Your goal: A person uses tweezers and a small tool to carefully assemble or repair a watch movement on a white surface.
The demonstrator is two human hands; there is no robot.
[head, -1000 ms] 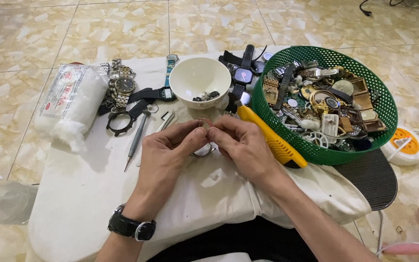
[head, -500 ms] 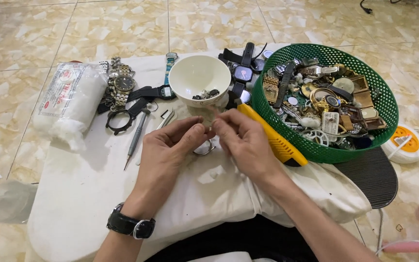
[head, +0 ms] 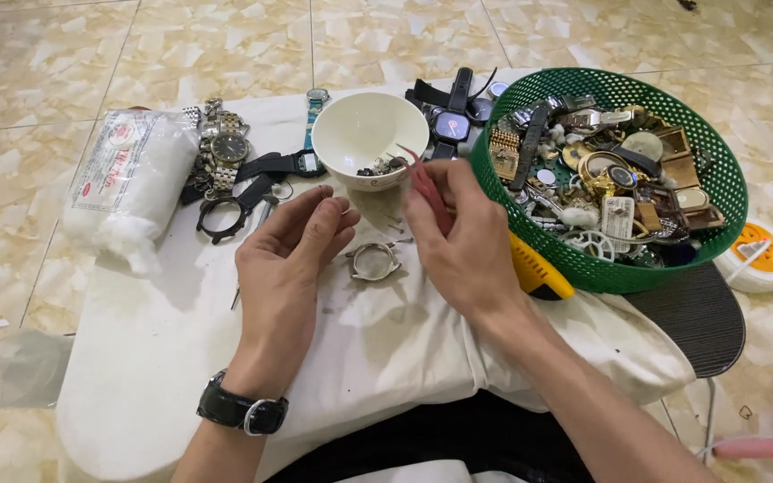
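Head view: I see the white bowl (head: 369, 136) holding a few small dark parts, and the green basket (head: 714, 170) heaped with watch cases, straps and dials. My right hand (head: 462, 241) pinches red tweezers (head: 424, 179), tips over the bowl's rim. My left hand (head: 290, 255) rests with fingers loosely spread, gripping nothing, just beside the metal watch case (head: 373, 262) lying on the cloth-covered worktop (head: 163, 358). Wristwatches (head: 225, 156) and a cotton bag (head: 127, 183) lie left.
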